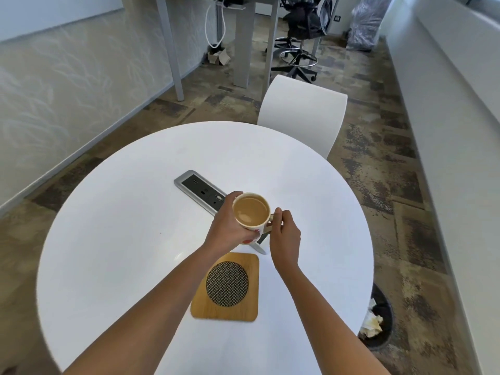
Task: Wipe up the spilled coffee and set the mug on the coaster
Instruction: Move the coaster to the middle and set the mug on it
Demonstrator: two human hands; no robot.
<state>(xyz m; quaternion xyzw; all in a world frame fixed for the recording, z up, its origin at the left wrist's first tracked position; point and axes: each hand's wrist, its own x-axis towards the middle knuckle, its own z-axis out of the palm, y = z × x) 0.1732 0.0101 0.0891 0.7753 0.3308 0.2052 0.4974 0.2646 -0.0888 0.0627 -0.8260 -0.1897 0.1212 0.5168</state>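
Left hand (230, 226) is wrapping around the body of the mug (253, 216), fingers curled on its far and left side. Right hand (285, 235) is pinching the mug's handle on the right, fingers closed on it. Both hands are gripping the mug at frame centre.

Mug is sitting upright, full of light-brown milky coffee, level close to the rim. Cream body with red spots showing low on the side. Can't tell whether its base is touching the desk (121, 239) or hanging just above it; the hands are hiding the bottom.

Coaster (226, 286) is lying flat on the desk just below the mug in frame, nearer the camera: square wood with rounded corners, round dark mesh disc in the middle. Mug is not on it.

Power/data socket strip (198, 189) is sitting recessed in the desk, running diagonally from upper left toward the mug, partly hidden behind the left hand.

White chair (303, 115) is standing at the desk's far edge, upper right. Black bin (377, 320) holding crumpled stained paper is sitting on the floor at lower right.
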